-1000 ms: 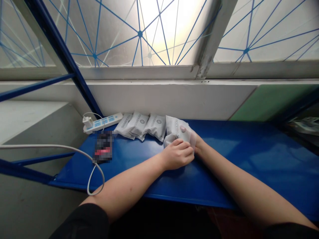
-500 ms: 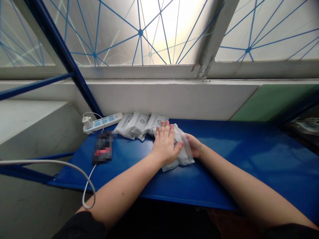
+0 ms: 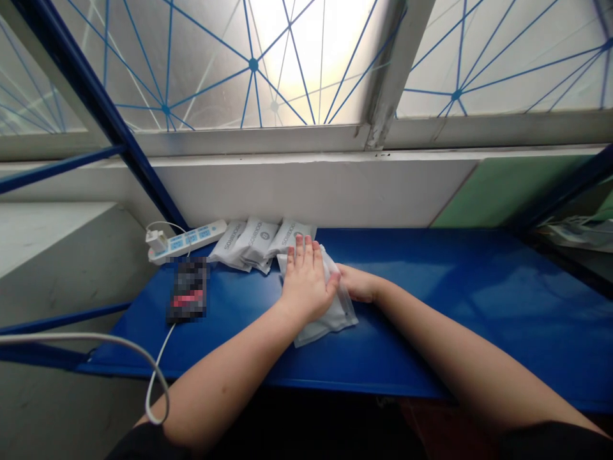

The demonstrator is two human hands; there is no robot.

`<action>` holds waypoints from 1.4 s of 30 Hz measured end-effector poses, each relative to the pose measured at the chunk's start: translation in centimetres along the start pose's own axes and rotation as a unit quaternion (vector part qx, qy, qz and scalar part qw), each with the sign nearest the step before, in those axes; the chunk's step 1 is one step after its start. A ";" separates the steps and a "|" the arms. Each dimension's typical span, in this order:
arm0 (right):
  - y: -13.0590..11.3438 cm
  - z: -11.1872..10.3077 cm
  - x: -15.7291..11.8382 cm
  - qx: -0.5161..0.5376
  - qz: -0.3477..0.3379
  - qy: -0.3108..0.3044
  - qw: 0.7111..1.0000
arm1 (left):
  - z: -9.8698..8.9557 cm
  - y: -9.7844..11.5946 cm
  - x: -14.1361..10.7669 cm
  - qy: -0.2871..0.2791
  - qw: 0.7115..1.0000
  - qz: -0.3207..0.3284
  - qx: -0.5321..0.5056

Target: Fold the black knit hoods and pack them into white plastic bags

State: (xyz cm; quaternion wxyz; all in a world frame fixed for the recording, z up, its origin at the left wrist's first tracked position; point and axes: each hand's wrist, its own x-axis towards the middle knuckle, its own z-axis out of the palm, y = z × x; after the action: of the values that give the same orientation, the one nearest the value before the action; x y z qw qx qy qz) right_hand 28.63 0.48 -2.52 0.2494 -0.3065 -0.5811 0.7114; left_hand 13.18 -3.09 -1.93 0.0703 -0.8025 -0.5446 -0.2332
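A whitish zip pouch [image 3: 322,324] lies on the blue table [image 3: 412,358] in front of me. My left hand [image 3: 307,281] rests flat on top of it, fingers straight and pointing away from me. At the pouch's right side is my right hand [image 3: 358,282]; its fingers are hidden behind the pouch and my left hand, so their grip does not show. Just beyond, several similar printed pouches [image 3: 259,240] overlap in a row along the wall.
A white power strip [image 3: 188,241] with a plugged-in charger [image 3: 156,240] sits at the back left. Near it lies a pixelated dark device [image 3: 188,291] with a white cable [image 3: 152,381] looping over my left forearm. Blue frame bars [image 3: 103,83] rise at the left.
The pouch under my hands has shifted slightly towards me and lies flatter. Both hands stay on it, my left still flat on top. The whole view has turned a little to the right.
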 end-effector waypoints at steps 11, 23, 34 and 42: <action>1.6 -3.3 2.3 -0.202 -0.146 0.216 0.944 | 1.5 -0.9 0.6 -0.082 0.996 -0.016 0.022; 2.1 -3.6 2.3 -0.577 -0.142 0.210 0.777 | 1.1 -0.8 2.1 -0.220 0.974 -0.021 0.043; 2.1 -3.6 2.6 -0.612 -0.105 0.209 0.756 | 1.0 -1.7 2.8 -0.251 0.965 0.072 0.028; 1.8 -3.6 2.5 -0.613 -0.104 0.230 0.749 | 0.8 -1.9 2.8 -0.248 0.964 0.096 0.011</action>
State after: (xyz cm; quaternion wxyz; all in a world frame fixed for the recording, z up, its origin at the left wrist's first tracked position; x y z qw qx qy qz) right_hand 29.56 4.30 -5.10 0.2066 -0.4856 -0.8457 0.0797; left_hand 12.55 0.32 -1.62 -0.0360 -0.8830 -0.4679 -0.0124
